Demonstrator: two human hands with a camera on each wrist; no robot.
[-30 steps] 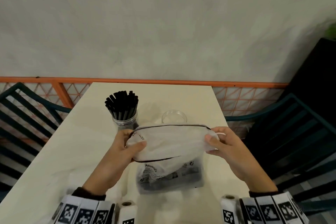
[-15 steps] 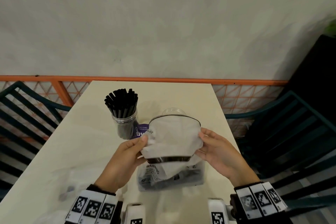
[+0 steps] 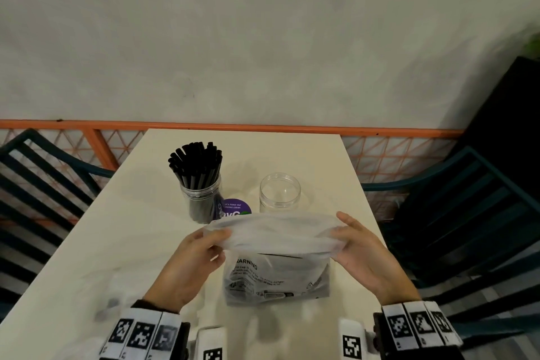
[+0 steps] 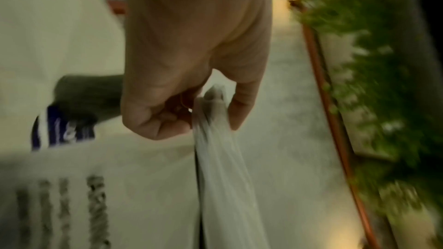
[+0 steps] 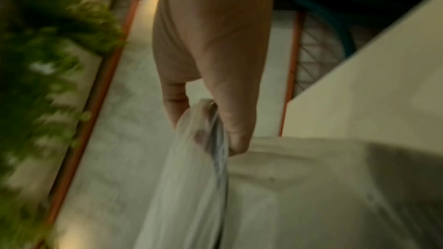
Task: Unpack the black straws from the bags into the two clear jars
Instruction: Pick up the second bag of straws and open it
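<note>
Where the bag lies: while its lower part stands on the table [image 3: 87,242] just in front of the person, the clear bag [image 3: 277,280] is held up by its top band, which is stretched flat from side to side between the two hands.
Left hand: the left hand [image 3: 187,269] is pinched on the left end of the band; in the left wrist view the film [image 4: 215,139] is seen gathered between thumb and curled fingers.
Right hand: the right hand [image 3: 365,260] is pinched on the right end in the same way, the film [image 5: 199,139] being caught between thumb and fingers.
Key relation: the band's long axis runs left to right, and the empty jar [image 3: 280,193] stands straight beyond it, slightly nearer the right hand; the filled jar [image 3: 201,199], packed with black straws [image 3: 195,164], stands just beside it on the left.
Contents: dark contents are visible low in the bag, but whether the mouth is open cannot be told.
Room: bare table is left beyond both jars; the right table edge is near the right hand.
Judgement: the mouth is probably yet to be parted before anything can be moved to the empty jar.
</note>
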